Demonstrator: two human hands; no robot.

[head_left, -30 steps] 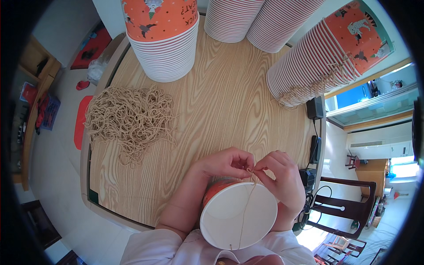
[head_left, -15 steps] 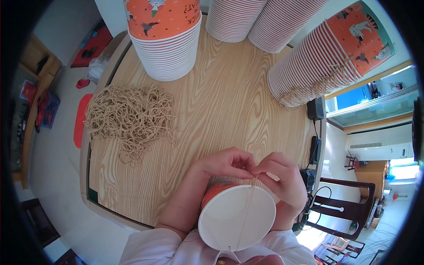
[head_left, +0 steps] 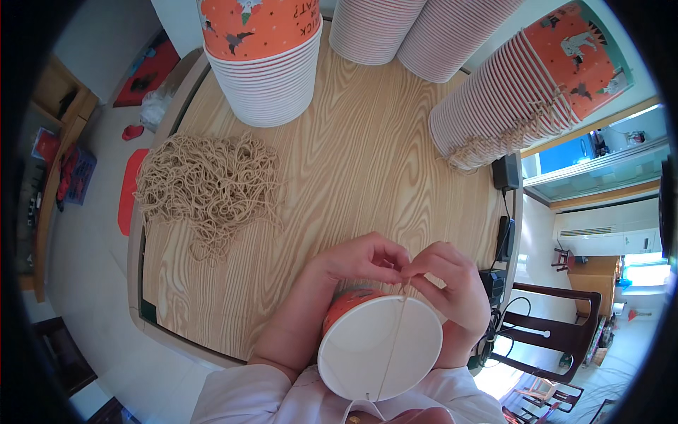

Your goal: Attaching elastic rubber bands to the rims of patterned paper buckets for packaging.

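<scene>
An orange printed paper bucket [head_left: 353, 343] leans against my front at the table's near edge, its white mouth facing up toward me. A tan cord [head_left: 395, 339] stretches across that mouth from the near rim to the far rim. Just beyond the far rim my left hand [head_left: 361, 258] and my right hand [head_left: 450, 281] meet, fingertips pinched on the cord's end. The exact shape of the cord between the fingers is too small to make out. A tangled heap of tan cords [head_left: 212, 184] lies on the table to the left.
Nested buckets stand in stacks at the far left [head_left: 268, 85] and far middle [head_left: 374, 32]. Another stack [head_left: 494, 99] at the far right tilts, with cords hanging along its side. Black power adapters [head_left: 504, 173] and cables line the table's right edge, near a dark wooden chair [head_left: 558, 328].
The fingertips have shifted slightly at the far rim, both hands still pinching the cord. The bucket has moved very slightly to the right.
</scene>
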